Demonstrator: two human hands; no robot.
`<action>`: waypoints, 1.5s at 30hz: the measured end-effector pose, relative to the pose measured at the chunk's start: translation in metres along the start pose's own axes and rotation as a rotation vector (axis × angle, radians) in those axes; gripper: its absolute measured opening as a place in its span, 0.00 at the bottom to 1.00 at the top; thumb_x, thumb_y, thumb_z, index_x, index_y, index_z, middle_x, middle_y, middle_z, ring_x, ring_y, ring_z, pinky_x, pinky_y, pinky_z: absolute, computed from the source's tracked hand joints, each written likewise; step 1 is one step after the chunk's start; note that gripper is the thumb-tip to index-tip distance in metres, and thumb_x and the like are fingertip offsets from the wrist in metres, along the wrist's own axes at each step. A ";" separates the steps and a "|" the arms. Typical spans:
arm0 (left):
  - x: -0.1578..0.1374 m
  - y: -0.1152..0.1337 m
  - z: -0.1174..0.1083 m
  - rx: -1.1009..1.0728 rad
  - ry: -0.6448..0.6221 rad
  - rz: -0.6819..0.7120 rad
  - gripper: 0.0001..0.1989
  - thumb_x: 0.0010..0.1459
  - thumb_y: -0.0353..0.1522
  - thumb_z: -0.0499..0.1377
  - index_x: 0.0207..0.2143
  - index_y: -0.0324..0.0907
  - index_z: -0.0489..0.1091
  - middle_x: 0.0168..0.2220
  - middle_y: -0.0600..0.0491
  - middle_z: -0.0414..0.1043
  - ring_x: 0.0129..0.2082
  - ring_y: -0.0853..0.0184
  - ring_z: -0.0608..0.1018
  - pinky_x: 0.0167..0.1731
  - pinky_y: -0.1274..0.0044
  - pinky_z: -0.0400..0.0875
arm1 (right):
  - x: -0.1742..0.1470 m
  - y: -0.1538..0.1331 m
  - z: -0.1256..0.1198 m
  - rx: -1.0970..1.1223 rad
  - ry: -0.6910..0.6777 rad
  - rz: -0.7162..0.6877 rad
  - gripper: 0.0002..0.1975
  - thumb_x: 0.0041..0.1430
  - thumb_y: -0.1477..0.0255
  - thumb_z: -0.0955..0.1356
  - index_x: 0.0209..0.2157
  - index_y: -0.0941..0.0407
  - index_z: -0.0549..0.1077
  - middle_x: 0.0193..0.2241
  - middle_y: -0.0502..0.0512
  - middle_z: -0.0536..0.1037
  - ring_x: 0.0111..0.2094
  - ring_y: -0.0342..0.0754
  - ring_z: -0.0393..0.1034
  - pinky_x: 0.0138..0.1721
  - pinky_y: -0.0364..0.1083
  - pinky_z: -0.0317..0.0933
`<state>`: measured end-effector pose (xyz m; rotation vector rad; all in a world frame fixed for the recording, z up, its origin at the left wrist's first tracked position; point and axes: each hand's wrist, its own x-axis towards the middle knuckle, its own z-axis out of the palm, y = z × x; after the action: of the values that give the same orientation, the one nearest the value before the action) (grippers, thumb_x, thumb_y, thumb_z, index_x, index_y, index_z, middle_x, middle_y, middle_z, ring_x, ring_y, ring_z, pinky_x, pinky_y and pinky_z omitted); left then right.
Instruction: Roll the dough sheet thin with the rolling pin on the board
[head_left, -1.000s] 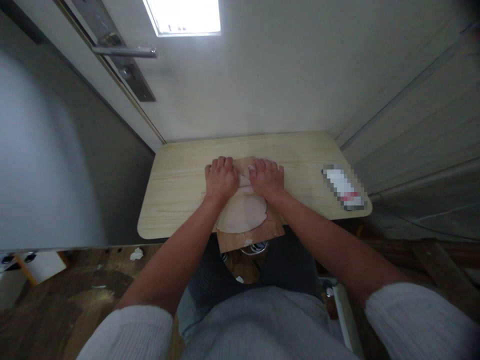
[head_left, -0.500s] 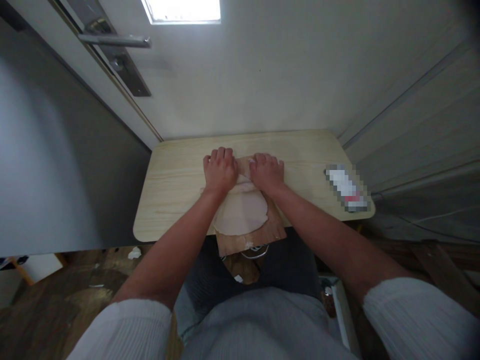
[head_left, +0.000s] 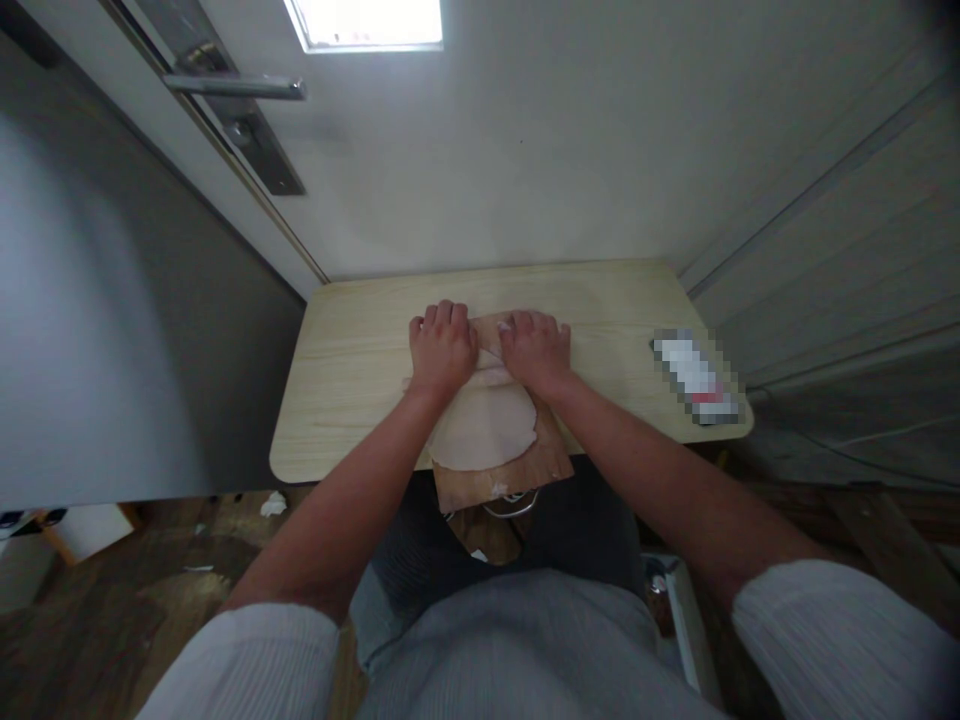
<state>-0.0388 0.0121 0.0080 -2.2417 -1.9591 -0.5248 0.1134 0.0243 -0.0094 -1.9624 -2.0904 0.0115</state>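
Your left hand [head_left: 443, 350] and right hand [head_left: 535, 350] sit side by side, slightly apart, at the centre of the frame, backs up and fingers curled down; your palms are hidden, so I cannot tell how tightly they close or what they grip. Below and between them lies a pale flat sheet [head_left: 484, 430], creased near your hands, on a brown board [head_left: 517, 478] overhanging the near edge of the wooden table [head_left: 345, 370]. A pixelated object [head_left: 694, 378] lies at the table's right end; a door handle [head_left: 240, 88] is upper left.
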 end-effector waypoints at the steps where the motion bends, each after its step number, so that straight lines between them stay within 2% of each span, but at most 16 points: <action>1: -0.003 0.001 -0.001 0.003 0.001 -0.001 0.15 0.66 0.36 0.46 0.48 0.43 0.68 0.49 0.43 0.72 0.50 0.52 0.70 0.48 0.62 0.62 | -0.003 0.000 0.000 0.002 0.004 -0.004 0.22 0.70 0.60 0.55 0.51 0.57 0.71 0.51 0.65 0.74 0.52 0.60 0.64 0.52 0.59 0.51; 8: -0.036 0.007 -0.011 0.017 -0.024 -0.024 0.16 0.68 0.37 0.45 0.47 0.44 0.69 0.49 0.44 0.73 0.50 0.54 0.71 0.51 0.63 0.61 | -0.033 0.004 0.001 -0.006 0.051 -0.033 0.23 0.70 0.60 0.55 0.56 0.55 0.70 0.56 0.64 0.72 0.55 0.61 0.60 0.56 0.63 0.46; 13: -0.059 0.006 -0.015 0.041 0.022 -0.142 0.20 0.70 0.39 0.42 0.53 0.43 0.67 0.53 0.44 0.72 0.55 0.53 0.70 0.60 0.55 0.53 | -0.045 0.006 0.003 0.016 0.088 -0.022 0.24 0.69 0.60 0.55 0.57 0.56 0.69 0.57 0.65 0.71 0.57 0.63 0.59 0.58 0.67 0.41; 17: -0.068 0.002 -0.011 0.040 -0.043 -0.197 0.23 0.70 0.41 0.41 0.56 0.43 0.66 0.57 0.42 0.70 0.58 0.51 0.68 0.61 0.52 0.51 | -0.049 0.005 0.002 0.034 0.110 -0.047 0.25 0.69 0.58 0.56 0.57 0.57 0.69 0.57 0.66 0.72 0.56 0.63 0.59 0.58 0.66 0.41; 22: -0.065 0.000 -0.007 0.022 -0.095 -0.216 0.24 0.70 0.42 0.40 0.59 0.45 0.64 0.60 0.44 0.68 0.60 0.52 0.67 0.61 0.52 0.55 | -0.055 0.006 0.000 0.004 0.121 -0.126 0.24 0.70 0.58 0.56 0.55 0.55 0.70 0.56 0.63 0.72 0.55 0.60 0.60 0.59 0.64 0.40; 31: -0.048 -0.004 -0.006 -0.012 -0.105 -0.216 0.25 0.70 0.41 0.39 0.61 0.45 0.63 0.63 0.44 0.65 0.63 0.53 0.63 0.60 0.55 0.58 | -0.036 0.003 0.003 0.002 0.112 -0.100 0.24 0.70 0.58 0.54 0.54 0.55 0.71 0.55 0.64 0.73 0.54 0.60 0.60 0.56 0.61 0.44; 45: -0.024 -0.012 0.001 -0.029 -0.079 -0.193 0.21 0.69 0.41 0.41 0.50 0.46 0.69 0.53 0.44 0.73 0.55 0.51 0.69 0.54 0.57 0.61 | -0.009 -0.002 0.005 0.009 0.078 -0.066 0.25 0.70 0.57 0.54 0.50 0.55 0.73 0.49 0.64 0.76 0.50 0.59 0.63 0.49 0.56 0.48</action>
<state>-0.0525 -0.0083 -0.0030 -2.1336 -2.2359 -0.4952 0.1107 0.0164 -0.0154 -1.8572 -2.0995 -0.0672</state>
